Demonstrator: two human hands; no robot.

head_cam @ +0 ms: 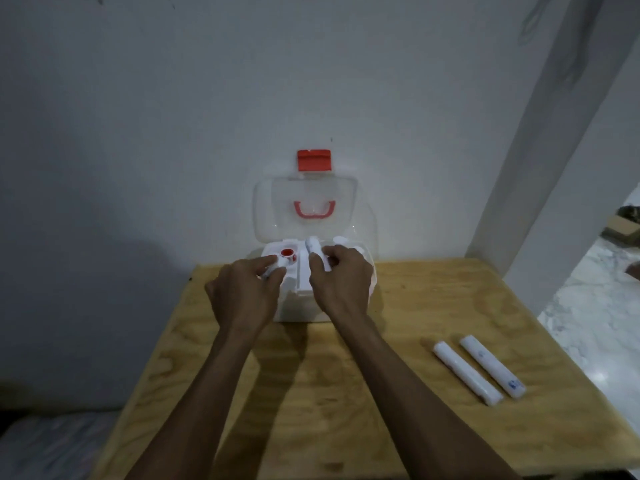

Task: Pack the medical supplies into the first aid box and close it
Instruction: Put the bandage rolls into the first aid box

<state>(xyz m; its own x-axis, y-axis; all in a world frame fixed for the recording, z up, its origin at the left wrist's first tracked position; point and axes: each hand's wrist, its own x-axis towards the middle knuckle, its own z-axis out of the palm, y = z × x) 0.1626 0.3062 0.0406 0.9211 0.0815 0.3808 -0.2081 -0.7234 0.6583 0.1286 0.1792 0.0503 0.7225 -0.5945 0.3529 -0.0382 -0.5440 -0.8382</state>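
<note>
Packing is under way: the first aid box (301, 306) stands at the far edge of the tabletop (346, 375), its clear lid (304, 209) propped back for access. The left hand (242, 296) pinches a small white item over the left compartment; the right hand (341, 282) grips a white roll (313, 249) above the tray. Two bandage rolls (479, 370) lie near right, apparently awaiting packing.

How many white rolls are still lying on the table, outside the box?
2. The nearer roll and the farther roll lie side by side on the table, to the right of the box. Others may be hidden behind the hands.
</note>
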